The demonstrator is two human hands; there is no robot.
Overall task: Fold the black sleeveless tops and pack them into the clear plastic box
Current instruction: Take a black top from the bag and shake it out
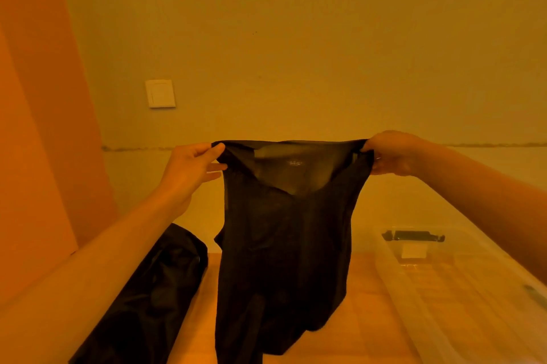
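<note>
As left hand (pixel 189 168) and right hand (pixel 390 153) pinch the top (pixel 284 245), label (pixel 294 163) unreadable.

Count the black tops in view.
1 clearly: the black top hangs pinched between the left hand and right hand. The black heap beneath the left arm may hide more.

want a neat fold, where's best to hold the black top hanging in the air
By its two shoulder straps, one per hand, coming from the outer sides, as the left hand and right hand pinch them now. Held so, the black top hangs flat, neckline open and hem down, ready to lay out.
</note>
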